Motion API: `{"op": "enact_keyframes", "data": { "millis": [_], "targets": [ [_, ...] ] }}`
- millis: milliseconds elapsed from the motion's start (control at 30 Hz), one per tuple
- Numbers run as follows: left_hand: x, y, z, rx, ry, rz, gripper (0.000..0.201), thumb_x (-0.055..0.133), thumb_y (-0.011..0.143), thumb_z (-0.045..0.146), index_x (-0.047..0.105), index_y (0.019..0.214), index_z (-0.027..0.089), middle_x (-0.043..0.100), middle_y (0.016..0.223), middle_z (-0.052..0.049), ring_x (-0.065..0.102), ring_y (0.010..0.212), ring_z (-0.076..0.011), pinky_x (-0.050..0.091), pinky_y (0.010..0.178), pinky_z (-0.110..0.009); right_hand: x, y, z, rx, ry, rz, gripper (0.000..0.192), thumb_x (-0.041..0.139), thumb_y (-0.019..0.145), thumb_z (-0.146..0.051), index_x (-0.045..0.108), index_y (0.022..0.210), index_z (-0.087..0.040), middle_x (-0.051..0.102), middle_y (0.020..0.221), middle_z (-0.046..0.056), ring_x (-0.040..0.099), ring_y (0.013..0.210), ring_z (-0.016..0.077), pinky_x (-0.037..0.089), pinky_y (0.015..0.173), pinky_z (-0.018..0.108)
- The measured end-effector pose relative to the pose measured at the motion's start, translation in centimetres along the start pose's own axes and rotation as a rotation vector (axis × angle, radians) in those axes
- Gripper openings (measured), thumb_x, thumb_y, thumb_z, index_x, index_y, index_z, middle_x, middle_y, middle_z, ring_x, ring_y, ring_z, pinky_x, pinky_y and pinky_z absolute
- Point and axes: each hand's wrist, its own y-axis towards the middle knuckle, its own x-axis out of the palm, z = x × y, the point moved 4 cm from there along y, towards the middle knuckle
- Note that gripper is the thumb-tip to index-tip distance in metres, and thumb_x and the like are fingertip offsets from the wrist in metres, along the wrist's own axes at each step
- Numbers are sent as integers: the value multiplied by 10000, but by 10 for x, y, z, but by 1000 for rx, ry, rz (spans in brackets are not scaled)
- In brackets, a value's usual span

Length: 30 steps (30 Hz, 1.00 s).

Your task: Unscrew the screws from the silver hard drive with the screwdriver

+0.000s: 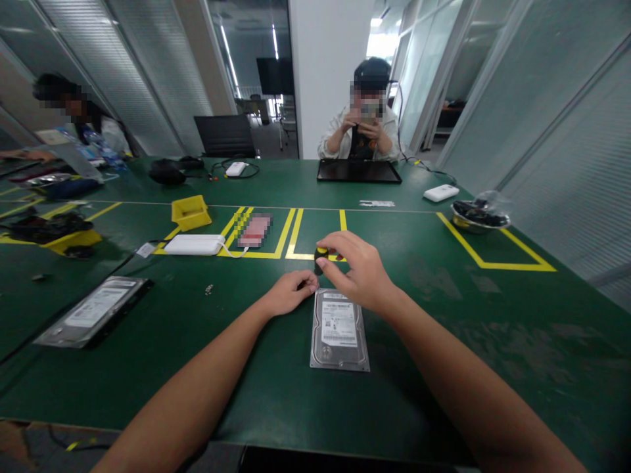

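Observation:
A silver hard drive [340,355] with a white label lies flat on the green table in front of me. My right hand [355,266] grips a screwdriver [321,259] by its black and yellow handle, upright over the far left corner of the drive. The screwdriver's tip is hidden. My left hand [294,290] is closed at that same corner, its fingertips together beside the tool's lower end; whatever they pinch is too small to make out. Several small screws [209,289] lie in a cluster to the left.
Another hard drive [98,309] lies at the left. A white power bank [194,244], a phone [255,230] and a yellow bin [190,212] stand beyond my left hand. A metal bowl [480,215] is at the right. One person [362,125] sits opposite, another person [106,135] far left.

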Motion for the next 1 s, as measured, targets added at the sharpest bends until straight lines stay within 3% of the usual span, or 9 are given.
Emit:
{"op": "enact_keyframes", "data": {
  "millis": [700,1000],
  "targets": [
    [0,0,0,15,-4,9,97,526,896,212,581,832,163,629,848,-6,560,796,-164,417,749,-274,0,0,2,53,-11,10,104,626,894,-230,613,977,-169,579,931,56,561,884,171,481,755,300],
    [0,0,-1,-22,12,5,146,517,897,255,585,810,160,624,821,-4,555,785,-166,413,728,-273,-1,0,-1,-21,-18,16,200,501,893,-120,615,1049,-173,650,1035,86,587,994,217,481,885,395]
  ]
}}
